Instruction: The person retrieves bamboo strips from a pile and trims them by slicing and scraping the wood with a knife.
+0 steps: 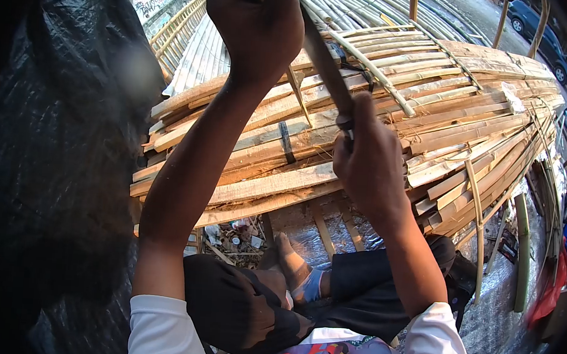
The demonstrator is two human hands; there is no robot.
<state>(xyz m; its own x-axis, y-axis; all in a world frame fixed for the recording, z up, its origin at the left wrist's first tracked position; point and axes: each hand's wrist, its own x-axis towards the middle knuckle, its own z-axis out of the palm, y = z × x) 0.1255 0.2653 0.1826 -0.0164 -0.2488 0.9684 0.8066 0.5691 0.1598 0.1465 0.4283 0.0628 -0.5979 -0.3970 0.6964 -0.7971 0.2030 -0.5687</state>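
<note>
My right hand (373,163) is closed around the handle of a long knife (328,62). Its dark blade slants up and left, past my left wrist. High at the top edge of the view, my left hand (261,27) is closed on a thin bamboo strip (299,98); part of the strip shows below the wrist, and the fingers are partly cut off by the frame. Beneath both hands lies a broad stack of split bamboo and wooden slats (283,177).
A slatted bamboo frame (403,60) rests on the stack, with pale bamboo poles (348,4) behind. A dark plastic sheet (70,129) hangs at left. My bent legs and foot (290,263) are below the stack. A green bamboo piece (521,253) stands at right; a blue car (537,30) is beyond.
</note>
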